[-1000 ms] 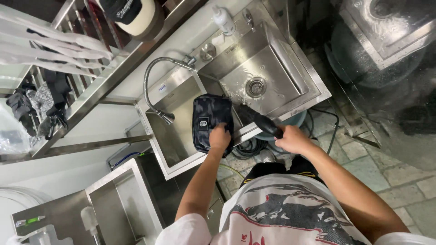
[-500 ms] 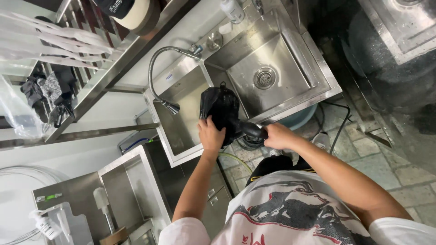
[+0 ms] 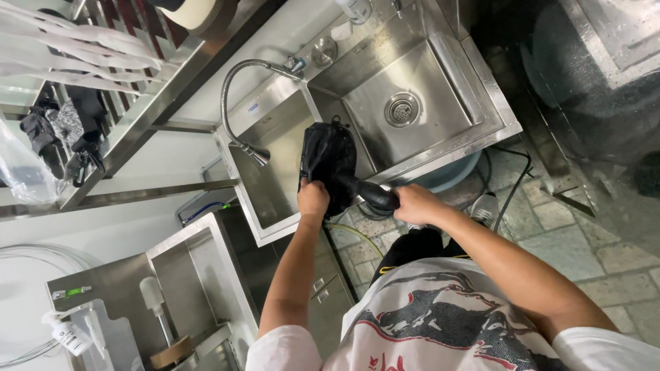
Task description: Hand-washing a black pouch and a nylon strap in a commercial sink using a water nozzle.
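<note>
A black, soft bag-like item [image 3: 330, 161] rests over the divider and front rim of a stainless double sink [image 3: 481, 130]. My left hand [image 3: 313, 200] grips its near edge. My right hand [image 3: 414, 204] holds a black tool with a rounded head [image 3: 375, 196] pressed against the item's lower right side. Whether the tool is a brush, I cannot tell. Both forearms reach out from my white printed shirt.
A curved spray faucet [image 3: 237, 103] arches over the left basin. The right basin has a round drain [image 3: 402, 108]. A metal shelf rack [image 3: 137, 117] runs at upper left, a steel cabinet [image 3: 206, 275] stands beside me, and tiled floor [image 3: 584, 233] lies right.
The black item has been pulled from the left basin toward the front rim. My right hand has brought the tool in against it, and the camera has closed in.
</note>
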